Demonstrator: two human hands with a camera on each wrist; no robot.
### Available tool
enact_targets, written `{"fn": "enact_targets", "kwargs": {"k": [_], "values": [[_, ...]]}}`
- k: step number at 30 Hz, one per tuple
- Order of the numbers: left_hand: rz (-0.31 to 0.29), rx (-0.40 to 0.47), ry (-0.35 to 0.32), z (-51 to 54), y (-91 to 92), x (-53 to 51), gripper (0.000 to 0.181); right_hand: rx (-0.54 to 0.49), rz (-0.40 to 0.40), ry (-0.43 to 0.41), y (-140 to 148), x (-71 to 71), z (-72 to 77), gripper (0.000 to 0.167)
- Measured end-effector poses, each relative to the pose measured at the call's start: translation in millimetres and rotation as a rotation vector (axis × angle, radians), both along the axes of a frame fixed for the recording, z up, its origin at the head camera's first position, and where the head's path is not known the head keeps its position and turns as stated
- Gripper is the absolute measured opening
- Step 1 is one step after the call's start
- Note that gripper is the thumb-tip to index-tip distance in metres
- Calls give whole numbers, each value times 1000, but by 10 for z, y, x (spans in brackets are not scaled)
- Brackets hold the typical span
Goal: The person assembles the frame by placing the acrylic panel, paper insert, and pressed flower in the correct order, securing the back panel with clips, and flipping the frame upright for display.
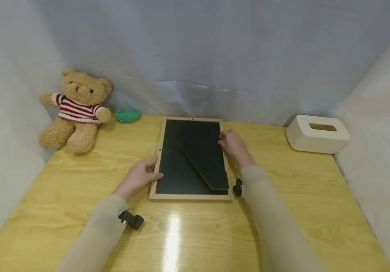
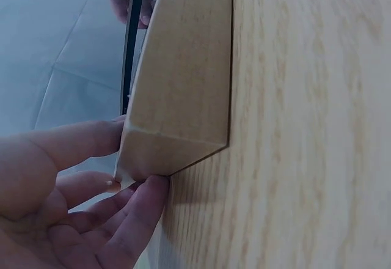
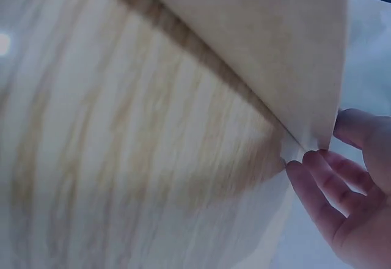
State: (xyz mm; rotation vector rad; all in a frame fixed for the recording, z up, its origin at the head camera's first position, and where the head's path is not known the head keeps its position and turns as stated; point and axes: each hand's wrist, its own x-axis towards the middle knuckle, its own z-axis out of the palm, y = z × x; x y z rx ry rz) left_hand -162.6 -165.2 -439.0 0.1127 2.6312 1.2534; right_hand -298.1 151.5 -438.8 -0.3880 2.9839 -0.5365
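A picture frame (image 1: pixel 191 197) with a light wood border lies back side up on the table. Its black backing board (image 1: pixel 178 170) carries a black easel stand (image 1: pixel 208 166), which slants across it toward the lower right corner. My left hand (image 1: pixel 139 174) holds the frame's left edge, thumb over the top and fingers against the outer side, as the left wrist view also shows. At the upper right edge, my right hand (image 1: pixel 233 144) grips the frame with bent fingers. In the right wrist view, the right thumb (image 3: pixel 360 128) lies on the upper side and the other fingertips touch the outer side.
A teddy bear (image 1: pixel 79 109) in a striped shirt sits at the back left, beside a green object (image 1: pixel 128 115) whose kind I cannot tell. At the back right stands a white tissue box (image 1: pixel 317 134). Pale curtains (image 1: pixel 195 56) hang behind the wooden table (image 1: pixel 296 196).
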Motion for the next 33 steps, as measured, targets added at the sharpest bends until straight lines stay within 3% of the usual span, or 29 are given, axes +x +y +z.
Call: {"fn": "enact_targets", "kwargs": {"k": [10,16,19,24,29,33], "values": [[5,3,-21,7,-4,-21,74,20,12,8,-9,-36,6,23],[5,-1,-4,-1,-11,-52,74,-51,0,16,68,-51,4,25],[5,-7,2,-15,-10,-62,74,-155,-19,-9,129,-13,-4,30],[12,-1,0,-19,-1,-55,74,-335,-20,-83,272,147,-48,41],[-2,-23,9,20,1,-43,73,-353,124,-162,420,413,-73,57],[-52,-37,-25,100,-30,-124,67,-405,210,-210,495,617,-121,65]]}}
